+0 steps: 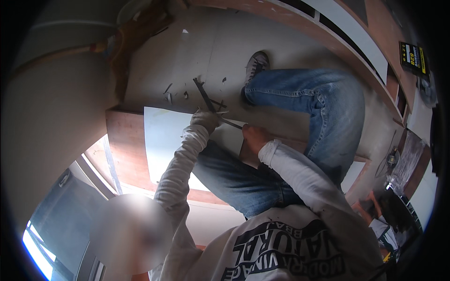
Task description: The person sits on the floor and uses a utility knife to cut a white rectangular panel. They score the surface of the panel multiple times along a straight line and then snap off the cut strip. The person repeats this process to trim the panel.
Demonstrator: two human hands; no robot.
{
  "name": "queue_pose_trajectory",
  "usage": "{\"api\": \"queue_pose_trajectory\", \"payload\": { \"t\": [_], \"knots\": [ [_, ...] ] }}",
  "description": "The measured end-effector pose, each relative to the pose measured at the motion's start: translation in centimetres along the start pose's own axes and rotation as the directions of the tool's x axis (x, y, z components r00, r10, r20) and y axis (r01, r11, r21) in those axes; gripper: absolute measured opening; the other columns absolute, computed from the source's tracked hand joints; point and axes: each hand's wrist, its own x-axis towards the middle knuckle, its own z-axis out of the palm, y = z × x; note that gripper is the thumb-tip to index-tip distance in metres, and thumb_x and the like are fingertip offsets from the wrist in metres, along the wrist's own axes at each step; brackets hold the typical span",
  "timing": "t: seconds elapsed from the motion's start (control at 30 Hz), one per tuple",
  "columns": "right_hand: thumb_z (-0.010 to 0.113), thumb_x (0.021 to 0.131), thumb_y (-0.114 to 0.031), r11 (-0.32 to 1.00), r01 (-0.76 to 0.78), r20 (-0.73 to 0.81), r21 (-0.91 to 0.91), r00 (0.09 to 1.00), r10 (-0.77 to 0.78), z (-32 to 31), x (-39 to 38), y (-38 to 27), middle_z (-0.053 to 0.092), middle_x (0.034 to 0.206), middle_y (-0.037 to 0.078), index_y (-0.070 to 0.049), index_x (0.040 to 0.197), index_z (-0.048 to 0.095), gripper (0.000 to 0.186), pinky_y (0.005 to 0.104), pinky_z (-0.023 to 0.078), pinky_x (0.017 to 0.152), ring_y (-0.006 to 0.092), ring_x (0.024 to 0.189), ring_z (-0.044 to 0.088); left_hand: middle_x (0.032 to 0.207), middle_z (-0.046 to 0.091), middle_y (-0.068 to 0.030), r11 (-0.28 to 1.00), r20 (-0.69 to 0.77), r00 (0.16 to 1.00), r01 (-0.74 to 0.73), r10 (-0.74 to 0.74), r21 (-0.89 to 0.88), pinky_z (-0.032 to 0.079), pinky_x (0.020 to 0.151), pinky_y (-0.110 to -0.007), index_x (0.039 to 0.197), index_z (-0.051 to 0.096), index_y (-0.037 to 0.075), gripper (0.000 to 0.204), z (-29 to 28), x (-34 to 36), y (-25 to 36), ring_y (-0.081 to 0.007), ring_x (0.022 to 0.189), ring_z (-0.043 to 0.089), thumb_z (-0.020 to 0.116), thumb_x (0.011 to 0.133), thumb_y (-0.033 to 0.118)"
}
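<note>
My left hand (205, 120), which looks gloved, is closed around the near end of a long dark strip (203, 93) that points away over the floor. My right hand (257, 138) is closed on the end of a thin grey strip (231, 123) running to the left hand. I cannot tell whether the two strips are one bent piece or separate. A pale offcut sticks out beside the left fingers. Under my left forearm lies a white panel (161, 140), next to my bent leg.
Dark scraps (168, 88) and small offcuts litter the floor beyond my hands. A wooden board (124, 136) lies at left under the white panel. Long cabinet-like boards (349, 51) curve along the far right. A black and yellow box (414, 59) and clear plastic wrap (407, 157) are at right.
</note>
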Motion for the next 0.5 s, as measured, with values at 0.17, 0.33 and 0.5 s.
{"api": "queue_pose_trajectory", "payload": {
  "t": [0.17, 0.33, 0.5],
  "knots": [
    [0.057, 0.084, -0.008, 1.000, -0.010, 0.013, 0.011, 1.000, 0.010, 2.2, 0.5, 0.9, 0.068, 0.082, 0.019, -0.002, 0.092, 0.060, 0.011, 0.0411, 0.057, 0.066, 0.0329, 0.078, 0.070, 0.109, 0.069, -0.0094, 0.996, -0.024, 0.996, 0.082, -0.083, -0.024, 0.050, 0.091, -0.041, 0.110, 0.069, 0.018, 0.033, 1.5, 0.4, 0.0, -0.0295, 0.102, 0.065, 0.059, 0.085, 0.037],
    [0.058, 0.084, -0.010, 0.999, -0.011, -0.074, 0.049, 0.997, 0.015, 2.4, 0.9, 1.0, 0.069, 0.083, 0.017, -0.002, 0.094, 0.060, 0.012, 0.0399, 0.057, 0.066, 0.0326, 0.078, 0.070, 0.114, 0.067, -0.0099, 0.990, 0.077, 0.988, 0.136, -0.134, -0.024, 0.048, 0.092, -0.041, 0.110, 0.069, 0.015, 0.037, -0.4, 0.3, 0.4, -0.0277, 0.105, 0.064, 0.060, 0.085, 0.042],
    [0.059, 0.083, -0.011, 0.998, -0.056, -0.025, 0.013, 0.998, 0.057, 1.8, 0.6, 1.0, 0.069, 0.084, 0.015, -0.004, 0.089, 0.064, 0.010, 0.0392, 0.057, 0.064, 0.0306, 0.077, 0.070, 0.114, 0.068, -0.0098, 0.999, 0.076, 0.996, 0.042, -0.044, 0.030, 0.045, 0.096, -0.042, 0.114, 0.069, 0.016, 0.037, -0.2, 0.0, 1.3, -0.0305, 0.111, 0.061, 0.063, 0.083, 0.036]
  ]
}}
